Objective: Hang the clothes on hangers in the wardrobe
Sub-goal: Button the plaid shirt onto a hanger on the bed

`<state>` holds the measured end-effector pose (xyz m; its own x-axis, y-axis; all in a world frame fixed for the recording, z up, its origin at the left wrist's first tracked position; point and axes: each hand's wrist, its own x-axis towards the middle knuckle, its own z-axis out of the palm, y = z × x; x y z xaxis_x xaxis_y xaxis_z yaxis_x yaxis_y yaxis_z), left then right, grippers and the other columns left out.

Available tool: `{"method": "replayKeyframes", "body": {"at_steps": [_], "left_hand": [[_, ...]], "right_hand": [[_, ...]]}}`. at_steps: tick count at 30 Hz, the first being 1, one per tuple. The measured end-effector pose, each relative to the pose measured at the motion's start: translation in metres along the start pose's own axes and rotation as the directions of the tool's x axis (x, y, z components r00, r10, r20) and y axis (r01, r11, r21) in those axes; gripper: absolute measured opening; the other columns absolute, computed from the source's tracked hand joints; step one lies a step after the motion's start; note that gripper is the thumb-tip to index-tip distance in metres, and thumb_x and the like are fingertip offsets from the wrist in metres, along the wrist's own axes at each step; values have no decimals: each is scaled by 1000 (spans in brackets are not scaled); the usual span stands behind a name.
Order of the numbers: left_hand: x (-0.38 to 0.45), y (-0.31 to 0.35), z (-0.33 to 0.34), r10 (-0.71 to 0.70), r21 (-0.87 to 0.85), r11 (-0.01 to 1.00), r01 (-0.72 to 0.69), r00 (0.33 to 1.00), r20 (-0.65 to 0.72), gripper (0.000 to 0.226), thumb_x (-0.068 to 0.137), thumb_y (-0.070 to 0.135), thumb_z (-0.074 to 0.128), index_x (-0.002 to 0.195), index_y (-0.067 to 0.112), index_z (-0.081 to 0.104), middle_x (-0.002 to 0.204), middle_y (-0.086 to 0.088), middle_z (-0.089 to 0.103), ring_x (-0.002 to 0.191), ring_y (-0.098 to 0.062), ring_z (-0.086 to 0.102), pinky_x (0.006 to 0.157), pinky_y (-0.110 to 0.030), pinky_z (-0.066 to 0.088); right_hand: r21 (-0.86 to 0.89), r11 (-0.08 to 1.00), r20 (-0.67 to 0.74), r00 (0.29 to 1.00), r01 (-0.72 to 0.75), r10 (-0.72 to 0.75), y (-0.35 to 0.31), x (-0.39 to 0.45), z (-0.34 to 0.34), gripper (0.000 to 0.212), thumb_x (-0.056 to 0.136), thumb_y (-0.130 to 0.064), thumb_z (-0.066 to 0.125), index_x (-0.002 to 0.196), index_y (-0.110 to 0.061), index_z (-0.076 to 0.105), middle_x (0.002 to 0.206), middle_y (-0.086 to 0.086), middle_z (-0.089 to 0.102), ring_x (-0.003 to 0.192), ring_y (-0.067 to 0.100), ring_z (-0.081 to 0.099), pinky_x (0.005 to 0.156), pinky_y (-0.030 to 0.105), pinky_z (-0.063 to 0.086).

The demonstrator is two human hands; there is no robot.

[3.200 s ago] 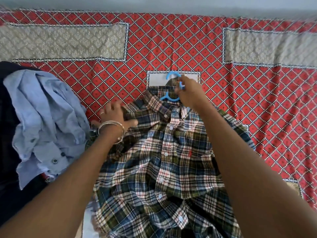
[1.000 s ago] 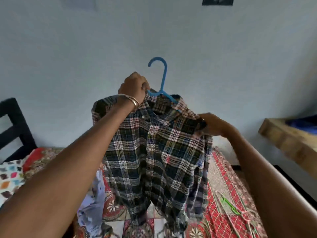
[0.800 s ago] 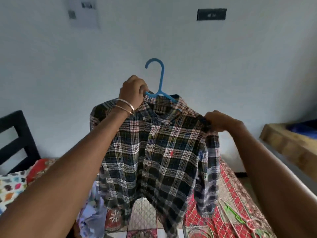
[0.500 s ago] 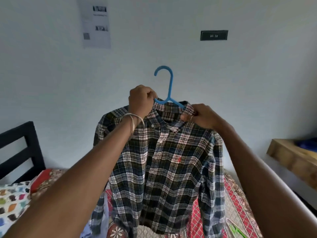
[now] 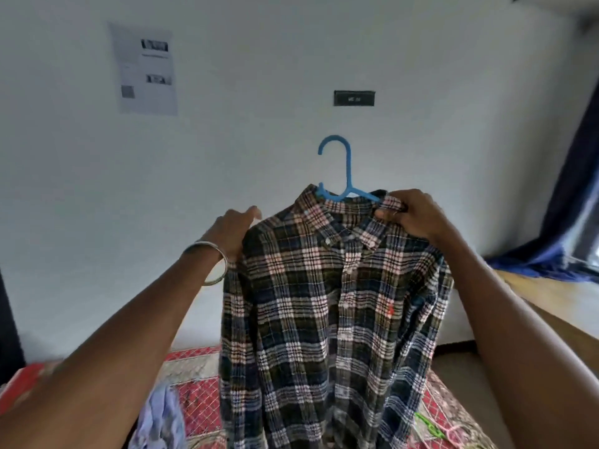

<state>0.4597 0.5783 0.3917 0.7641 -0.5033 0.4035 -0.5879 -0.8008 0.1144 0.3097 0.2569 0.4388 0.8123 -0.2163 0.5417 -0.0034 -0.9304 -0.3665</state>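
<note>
A plaid shirt point(image 5: 327, 306) hangs in the air on a blue plastic hanger point(image 5: 346, 176), whose hook sticks up above the collar. My right hand point(image 5: 413, 218) pinches the collar on the shirt's right side, over the hanger arm, and holds the shirt up. My left hand point(image 5: 235, 231), with bangles at the wrist, rests at the shirt's left shoulder with a finger stretched out. Its other fingers are hidden behind the cloth. No wardrobe is in view.
Below lies a bed with a red patterned sheet point(image 5: 197, 393), and a light blue shirt point(image 5: 158, 419) is crumpled at lower left. Green and pink hangers point(image 5: 434, 431) lie at lower right. A wooden desk point(image 5: 538, 303) and a dark blue curtain point(image 5: 577, 202) stand at right. A white wall is ahead.
The shirt was lifted off the bed and held up on the hanger. In the last half second my left hand let go near the collar and slid out to the left shoulder.
</note>
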Motion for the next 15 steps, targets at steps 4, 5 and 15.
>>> {"method": "replayKeyframes", "body": {"at_steps": [4, 5, 15], "left_hand": [[0, -9, -31, -63, -267, 963, 23, 987, -145, 38, 82, -5, 49, 113, 14, 57, 98, -22, 65, 86, -41, 64, 77, -44, 56], [-3, -6, -41, -1, -294, 954, -54, 983, -183, 39, 78, -7, 51, 110, 13, 60, 95, -17, 68, 86, -37, 65, 78, -38, 55], [-60, 186, -35, 370, -627, 629, -461, 886, -280, 49, 87, 34, 66, 132, 18, 54, 121, -14, 63, 112, -31, 58, 96, -44, 44]], "right_hand": [[-55, 998, 55, 998, -2, 5, -7, -46, -36, 23, 80, -34, 76, 65, -37, 58, 56, -13, 54, 58, 4, 49, 65, 32, 40], [-82, 996, 52, 998, -27, 32, -17, -53, -36, 24, 79, -34, 77, 63, -38, 59, 55, -12, 53, 57, 3, 47, 64, 32, 40], [-113, 927, -306, 901, -356, 309, -68, -213, -148, 23, 82, -27, 75, 76, -5, 70, 65, 13, 63, 58, 14, 51, 56, 24, 40]]}}
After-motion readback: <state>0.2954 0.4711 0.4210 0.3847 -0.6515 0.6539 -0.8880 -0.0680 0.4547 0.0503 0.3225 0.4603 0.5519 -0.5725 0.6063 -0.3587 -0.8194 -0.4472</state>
